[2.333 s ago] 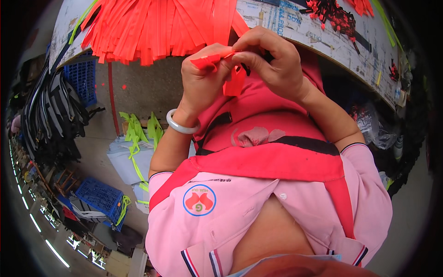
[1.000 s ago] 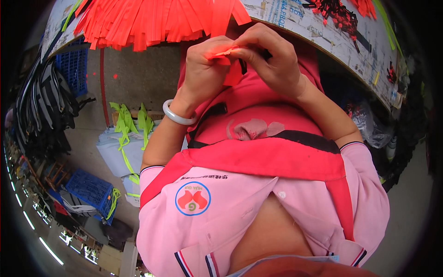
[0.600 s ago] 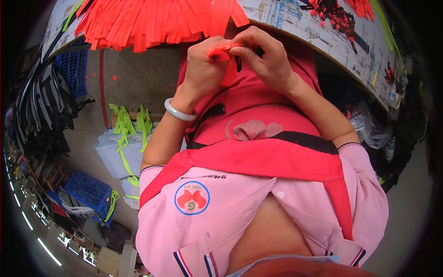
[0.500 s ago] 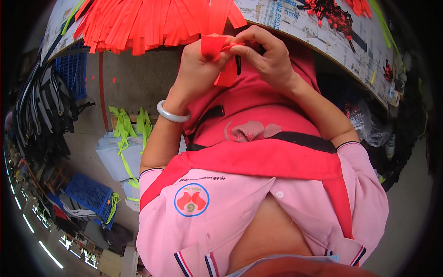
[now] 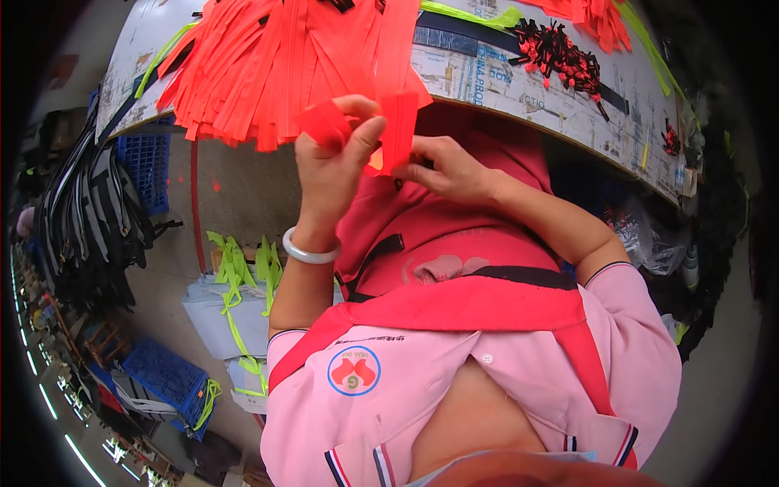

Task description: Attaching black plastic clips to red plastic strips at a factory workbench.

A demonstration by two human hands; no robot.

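A red zipper [image 5: 396,134], a flat strip with a line down its middle, hangs over the table's near edge in front of my apron. My left hand [image 5: 334,158] is closed around a folded part of a red strip, the thumb raised beside it. At the hanging strip's lower end, my right hand [image 5: 450,169] pinches with bent fingers; a small dark piece shows just beneath, too small to make out. Beyond both hands, a thick heap of similar red zippers [image 5: 243,73] drapes over the edge.
The board-topped table [image 5: 519,105] carries a pile of small black-and-red pieces [image 5: 560,53] and yellow-green strips [image 5: 471,15]. Dark zippers [image 5: 89,203] hang at the left. Blue crates [image 5: 166,377] and pale bundles tied in yellow-green [image 5: 223,316] lie on the floor.
My hands have moved apart, the right one coming lower. A flat red zipper now hangs between them from the table, where before both hands met at a folded strip. The view has shifted slightly.
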